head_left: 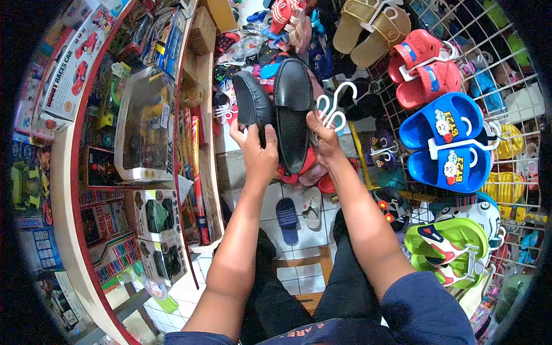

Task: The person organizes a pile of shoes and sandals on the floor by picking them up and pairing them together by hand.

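- My left grip [257,150] pinches the left shoe [253,99], which points ahead of it.
- I see my right grip [326,142] pinching a hanger [330,110] at the right shoe's [293,86] edge, fingertips partly hidden.
- 2 blue slides [460,118] hang right of that grip.

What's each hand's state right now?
Left hand: closed, holding the black leather-look slip-on shoe at left.
Right hand: closed on a white plastic hanger; cannot tell if it also grips the other black shoe.
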Tool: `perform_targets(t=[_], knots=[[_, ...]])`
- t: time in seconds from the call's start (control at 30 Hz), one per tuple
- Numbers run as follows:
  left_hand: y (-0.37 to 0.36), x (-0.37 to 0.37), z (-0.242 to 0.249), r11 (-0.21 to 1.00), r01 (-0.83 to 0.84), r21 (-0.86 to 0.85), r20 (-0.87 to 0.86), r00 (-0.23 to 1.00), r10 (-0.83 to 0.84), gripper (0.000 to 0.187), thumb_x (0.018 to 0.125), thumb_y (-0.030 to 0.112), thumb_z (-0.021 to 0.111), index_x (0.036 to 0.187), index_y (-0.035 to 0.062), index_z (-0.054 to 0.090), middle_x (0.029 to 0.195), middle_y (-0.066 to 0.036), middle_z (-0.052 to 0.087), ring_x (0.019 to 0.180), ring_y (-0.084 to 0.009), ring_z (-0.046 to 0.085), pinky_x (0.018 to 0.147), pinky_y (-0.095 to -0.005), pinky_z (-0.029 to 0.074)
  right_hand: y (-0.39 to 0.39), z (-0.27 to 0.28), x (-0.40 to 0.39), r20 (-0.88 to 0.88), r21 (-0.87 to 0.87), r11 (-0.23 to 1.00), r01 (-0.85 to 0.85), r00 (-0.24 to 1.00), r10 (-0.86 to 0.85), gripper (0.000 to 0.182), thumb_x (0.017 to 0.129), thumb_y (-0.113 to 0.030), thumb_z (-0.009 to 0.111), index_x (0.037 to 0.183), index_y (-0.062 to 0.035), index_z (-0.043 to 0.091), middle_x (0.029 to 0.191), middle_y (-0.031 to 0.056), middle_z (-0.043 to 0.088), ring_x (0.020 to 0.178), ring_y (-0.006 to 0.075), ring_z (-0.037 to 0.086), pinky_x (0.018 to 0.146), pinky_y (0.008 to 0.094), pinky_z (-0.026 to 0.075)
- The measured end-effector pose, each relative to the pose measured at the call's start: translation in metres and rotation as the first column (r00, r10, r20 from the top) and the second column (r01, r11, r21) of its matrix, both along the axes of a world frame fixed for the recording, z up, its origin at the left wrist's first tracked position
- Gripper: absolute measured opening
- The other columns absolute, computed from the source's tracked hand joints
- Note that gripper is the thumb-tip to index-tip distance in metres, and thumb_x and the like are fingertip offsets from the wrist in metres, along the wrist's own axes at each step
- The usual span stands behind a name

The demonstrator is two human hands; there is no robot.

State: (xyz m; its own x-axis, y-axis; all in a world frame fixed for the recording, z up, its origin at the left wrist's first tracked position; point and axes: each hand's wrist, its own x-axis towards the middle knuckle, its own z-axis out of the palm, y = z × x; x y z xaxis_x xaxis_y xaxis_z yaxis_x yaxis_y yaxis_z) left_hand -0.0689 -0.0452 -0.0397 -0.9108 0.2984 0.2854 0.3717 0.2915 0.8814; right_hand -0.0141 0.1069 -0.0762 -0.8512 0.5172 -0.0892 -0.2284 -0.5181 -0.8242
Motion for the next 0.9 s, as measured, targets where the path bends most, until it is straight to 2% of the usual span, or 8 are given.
perform_targets(t=[0.17,0.33,0.37,0.47,0.53,0.6,0.77,0.9], knots=[[0.003,-0.001,0.002,0.999,-0.037,0.029,-0.077,0.996,0.039,0.035,0.095,0.031,0.054,0.103,-0.0027,0.054,0.135,-0.031,0.027,0.115,-0.0389,0.040,0.102,-0.0418,0.028,0.004,-0.007,-0.001,-0.043,0.088,0.994,-0.061,0.997,0.065,0.019,0.087,-0.020,0.069,0.101,-0.0103,0.060,0.094,-0.0029,0.057,0.091,0.0103,0.053,0.085,0.0261,0.040],[-0.006,-0.008,0.001,0.997,0.074,-0.006,0.152,0.986,-0.073,0.031,0.095,0.026,0.055,0.088,-0.0038,0.060,0.099,-0.016,0.056,0.099,-0.0229,0.051,0.091,-0.0328,0.038,0.013,-0.013,0.001,0.022,0.186,0.982,-0.031,0.999,0.027,0.017,0.087,-0.022,0.070,0.096,-0.0111,0.060,0.089,-0.0039,0.057,0.086,0.0085,0.053,0.080,0.0261,0.040],[-0.001,-0.006,0.002,0.997,-0.004,0.074,0.021,1.000,0.003,0.026,0.092,0.021,0.061,0.088,-0.0051,0.064,0.097,-0.012,0.060,0.095,-0.0199,0.055,0.088,-0.0308,0.040,0.013,-0.012,0.000,0.025,0.121,0.992,0.022,0.999,-0.025,0.016,0.086,-0.023,0.070,0.093,-0.0116,0.060,0.087,-0.0044,0.056,0.084,0.0079,0.052,0.079,0.0261,0.040],[-0.004,-0.010,-0.001,0.996,-0.035,0.081,-0.055,0.998,0.040,0.019,0.087,0.015,0.067,0.094,-0.0034,0.067,0.099,-0.011,0.061,0.099,-0.0191,0.056,0.089,-0.0302,0.041,0.024,-0.023,0.002,0.092,0.066,0.994,0.088,0.991,-0.094,0.015,0.086,-0.024,0.070,0.088,-0.0124,0.060,0.084,-0.0053,0.055,0.081,0.0077,0.051,0.076,0.0266,0.040],[-0.005,-0.012,0.007,0.979,-0.084,0.187,0.174,0.983,0.051,0.016,0.083,0.010,0.070,0.094,-0.0022,0.069,0.100,-0.011,0.063,0.102,-0.0203,0.057,0.092,-0.0292,0.040,0.026,-0.021,-0.002,0.106,0.087,0.992,0.092,0.989,-0.101,0.016,0.086,-0.024,0.070,0.086,-0.0131,0.059,0.083,-0.0056,0.055,0.080,0.0080,0.051,0.076,0.0271,0.040],[-0.012,-0.016,0.000,0.990,-0.031,0.135,0.037,0.999,0.026,0.020,0.077,0.012,0.074,0.095,0.0036,0.072,0.112,-0.021,0.061,0.113,-0.0294,0.055,0.097,-0.0367,0.039,0.021,-0.015,-0.002,0.100,0.015,0.993,0.115,0.988,-0.116,0.035,0.084,-0.026,0.073,0.071,-0.0172,0.042,0.075,-0.0078,0.037,0.072,0.0061,0.034,0.073,0.0243,0.030],[-0.016,-0.022,-0.006,0.989,-0.053,0.139,-0.033,0.998,0.058,0.014,0.075,-0.001,0.073,0.082,0.0023,0.062,0.115,-0.012,0.056,0.110,-0.0173,0.053,0.094,-0.0292,0.039,0.014,-0.006,-0.001,0.073,-0.095,0.994,0.045,0.997,-0.039,0.019,0.087,-0.025,0.070,0.084,-0.0149,0.055,0.082,-0.0070,0.049,0.078,0.0069,0.044,0.078,0.0273,0.036],[-0.016,-0.021,-0.003,0.906,-0.036,0.422,0.146,0.989,-0.029,0.021,0.073,-0.004,0.071,0.087,0.0040,0.058,0.113,-0.013,0.056,0.104,-0.0180,0.053,0.090,-0.0299,0.041,0.012,0.001,0.000,0.075,-0.120,0.993,0.009,0.997,0.000,0.020,0.088,-0.026,0.069,0.082,-0.0156,0.054,0.080,-0.0076,0.047,0.078,0.0065,0.043,0.075,0.0265,0.035]])
